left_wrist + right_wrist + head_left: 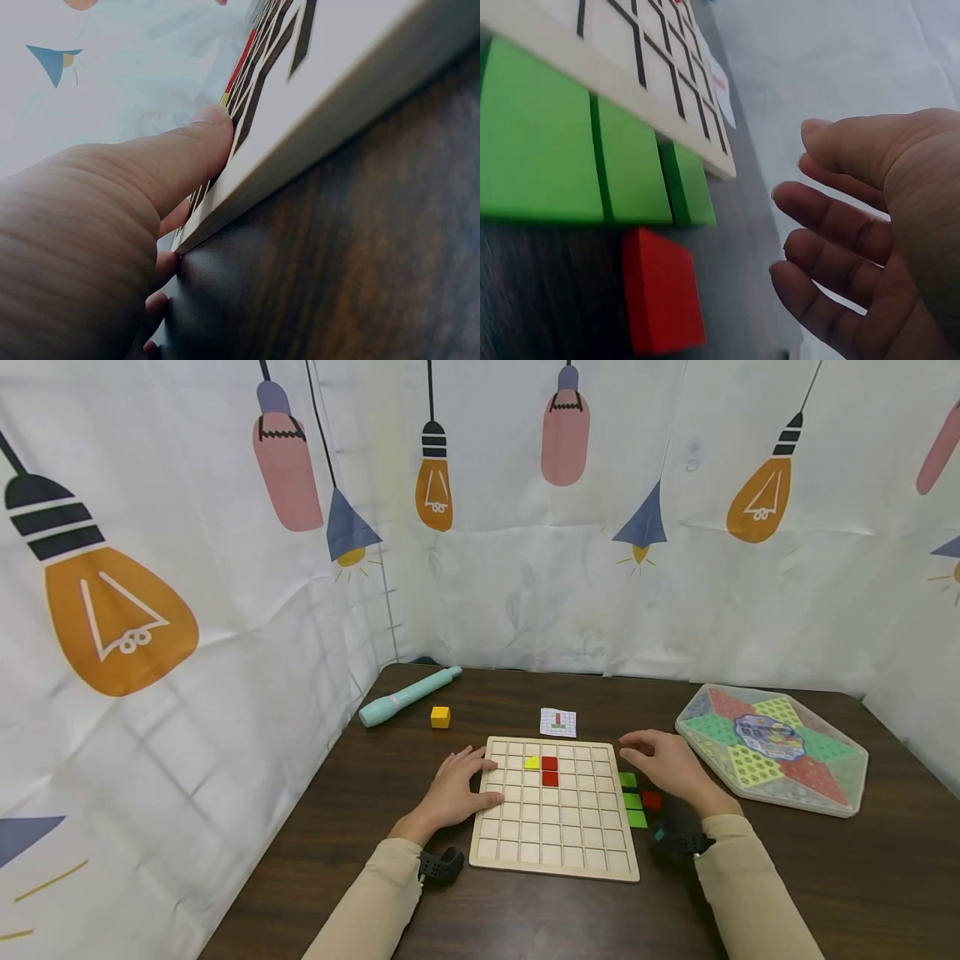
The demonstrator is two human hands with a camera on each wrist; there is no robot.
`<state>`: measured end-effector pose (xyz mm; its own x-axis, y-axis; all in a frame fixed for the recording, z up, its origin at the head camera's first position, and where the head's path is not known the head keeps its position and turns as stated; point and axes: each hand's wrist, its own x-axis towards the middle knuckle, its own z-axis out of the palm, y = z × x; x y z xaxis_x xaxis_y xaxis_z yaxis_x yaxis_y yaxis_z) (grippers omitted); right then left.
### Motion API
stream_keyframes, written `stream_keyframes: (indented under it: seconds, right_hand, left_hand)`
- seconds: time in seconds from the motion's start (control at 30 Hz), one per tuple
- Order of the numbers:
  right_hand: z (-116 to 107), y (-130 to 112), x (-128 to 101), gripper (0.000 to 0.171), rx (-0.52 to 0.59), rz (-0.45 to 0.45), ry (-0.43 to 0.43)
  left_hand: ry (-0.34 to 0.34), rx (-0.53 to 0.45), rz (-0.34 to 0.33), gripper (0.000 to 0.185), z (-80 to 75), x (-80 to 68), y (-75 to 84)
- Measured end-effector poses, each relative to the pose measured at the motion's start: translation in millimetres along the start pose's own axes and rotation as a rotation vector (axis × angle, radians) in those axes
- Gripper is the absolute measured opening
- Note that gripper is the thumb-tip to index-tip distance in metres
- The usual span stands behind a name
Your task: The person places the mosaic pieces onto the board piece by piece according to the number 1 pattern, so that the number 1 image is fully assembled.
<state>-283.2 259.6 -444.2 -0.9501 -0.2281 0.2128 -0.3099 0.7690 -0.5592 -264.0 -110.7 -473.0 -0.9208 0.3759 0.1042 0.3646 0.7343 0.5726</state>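
Dark wooden table [862, 877], curtain with lamp print behind. Hexagonal game box [772, 749] at far right. Wooden grid board [555, 827] at centre — one yellow block [532, 763] and two red blocks [550, 771] set in upper cells. Mint tube [408, 696] lies far left, loose yellow cube [440, 717] near it. Small pattern card [558, 722] just beyond board. Left hand [453, 793] rests on board's left edge, fingers straight, thumb on top. Right hand [667, 764] hovers above three green blocks [632, 800] and red block [652, 800] beside board's right edge — fingers loosely bent, holding nothing.
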Motion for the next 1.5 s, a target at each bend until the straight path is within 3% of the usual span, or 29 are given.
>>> stream_keyframes:
  seconds: [0.33,0.6,1.23,1.5]
  right_hand:
    - [-9,20,-3,0.037,0.019,0.082,-0.035]
    - [-14,29,-9,0.033,-0.02,0.074,-0.069]
    - [-37,35,-21,0.045,0.141,0.074,-0.4]
    - [-36,33,-20,0.039,0.137,0.064,-0.445]
  left_hand:
    - [0.001,-0.006,0.0,0.055,-0.7,-0.8,-1.0]
    - [-0.002,-0.004,0.002,0.056,-0.3,0.2,0.9]
    - [0.001,-0.003,-0.009,0.056,-0.2,-0.3,0.3]
    - [0.001,0.0,0.005,0.055,-0.1,0.3,-0.5]
